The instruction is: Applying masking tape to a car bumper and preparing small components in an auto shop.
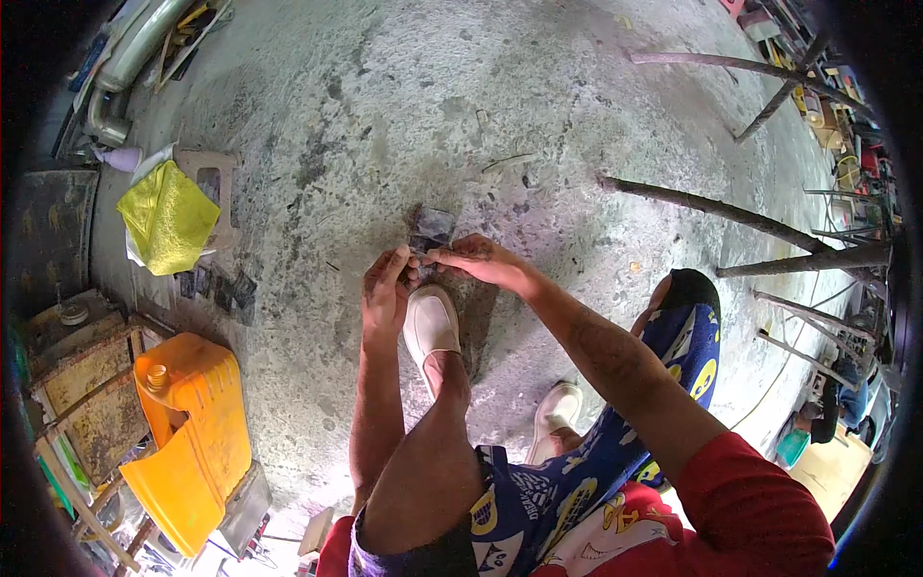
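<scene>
My left hand (386,287) and my right hand (482,260) come together just beyond the toe of a pale slip-on shoe (433,319). Pinched between their fingertips is a small, thin object (427,257), too small to name. Right behind the fingers is a dark, flat, shiny piece (433,225); whether it is held or lies on the floor, I cannot tell. The second pale shoe (557,412) stands on the concrete floor (404,94) at the lower middle.
A cut-open orange plastic jerrycan (209,433) stands at the lower left. Above it, a yellow cloth (169,216) covers part of a small stool (229,189), with dark flat pieces (223,288) on the floor below. Rusty metal bars (721,209) reach in from the right, before cluttered shelves.
</scene>
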A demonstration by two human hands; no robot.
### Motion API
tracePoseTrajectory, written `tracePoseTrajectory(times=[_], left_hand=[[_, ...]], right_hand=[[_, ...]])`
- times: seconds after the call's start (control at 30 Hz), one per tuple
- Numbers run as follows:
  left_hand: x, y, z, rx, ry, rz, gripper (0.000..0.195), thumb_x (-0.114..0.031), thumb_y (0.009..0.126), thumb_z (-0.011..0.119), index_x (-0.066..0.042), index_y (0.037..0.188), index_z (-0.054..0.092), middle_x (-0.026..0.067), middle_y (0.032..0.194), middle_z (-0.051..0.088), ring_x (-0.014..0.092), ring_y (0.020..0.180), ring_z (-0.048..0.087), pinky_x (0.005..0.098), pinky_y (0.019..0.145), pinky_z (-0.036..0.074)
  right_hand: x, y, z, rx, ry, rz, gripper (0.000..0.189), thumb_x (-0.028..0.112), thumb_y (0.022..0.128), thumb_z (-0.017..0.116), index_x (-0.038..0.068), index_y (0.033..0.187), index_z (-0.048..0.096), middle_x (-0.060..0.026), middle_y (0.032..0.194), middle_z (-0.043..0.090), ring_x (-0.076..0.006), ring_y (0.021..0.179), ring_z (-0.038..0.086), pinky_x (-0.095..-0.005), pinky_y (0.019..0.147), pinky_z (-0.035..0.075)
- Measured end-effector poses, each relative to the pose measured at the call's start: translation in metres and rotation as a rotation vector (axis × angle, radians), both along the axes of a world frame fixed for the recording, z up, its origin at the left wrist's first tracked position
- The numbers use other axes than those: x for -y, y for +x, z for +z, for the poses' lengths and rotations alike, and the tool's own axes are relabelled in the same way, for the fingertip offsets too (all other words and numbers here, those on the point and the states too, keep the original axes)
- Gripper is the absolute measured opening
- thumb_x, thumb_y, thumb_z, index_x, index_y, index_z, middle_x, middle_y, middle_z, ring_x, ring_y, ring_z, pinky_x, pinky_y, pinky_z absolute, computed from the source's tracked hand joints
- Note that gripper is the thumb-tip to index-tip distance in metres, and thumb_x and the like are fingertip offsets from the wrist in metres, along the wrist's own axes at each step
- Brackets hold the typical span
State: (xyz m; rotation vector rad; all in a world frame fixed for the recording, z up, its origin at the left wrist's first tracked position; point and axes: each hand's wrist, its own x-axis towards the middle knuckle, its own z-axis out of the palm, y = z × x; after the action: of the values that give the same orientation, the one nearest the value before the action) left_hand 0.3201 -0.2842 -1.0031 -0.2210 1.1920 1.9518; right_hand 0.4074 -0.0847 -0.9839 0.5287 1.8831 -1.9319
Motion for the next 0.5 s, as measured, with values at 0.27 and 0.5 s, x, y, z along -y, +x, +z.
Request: tracePoseTrajectory(times=[0.27,0.5], left_hand=[[-0.004,0.003,0.003,0.139,0.082,0.021,0.022,-0.022,0.098,0.067,-0.003,0.108,0.068,0.0033,0.090,0.069,0.011,0.077,0.061,0.0247,0.070,0.051],[-0.002,0.001,0.006,0.177,0.146,-0.005,0.026,-0.026,0.099,0.065,-0.002,0.110,0.066,0.0040,0.091,0.068,0.012,0.077,0.061,0.0257,0.069,0.052]], right_hand=[[0.001,0.001,-0.004,-0.031,-0.026,-0.078,0.037,0.039,0.094,0.068,0.008,0.113,0.075,-0.0059,0.088,0.071,-0.0106,0.077,0.058,-0.0295,0.070,0.046],[0.004,0.000,-0.026,-0.081,-0.041,-0.089,0.036,0.033,0.093,0.070,0.003,0.113,0.073,-0.0123,0.098,0.075,-0.0144,0.086,0.065,-0.0315,0.079,0.051]])
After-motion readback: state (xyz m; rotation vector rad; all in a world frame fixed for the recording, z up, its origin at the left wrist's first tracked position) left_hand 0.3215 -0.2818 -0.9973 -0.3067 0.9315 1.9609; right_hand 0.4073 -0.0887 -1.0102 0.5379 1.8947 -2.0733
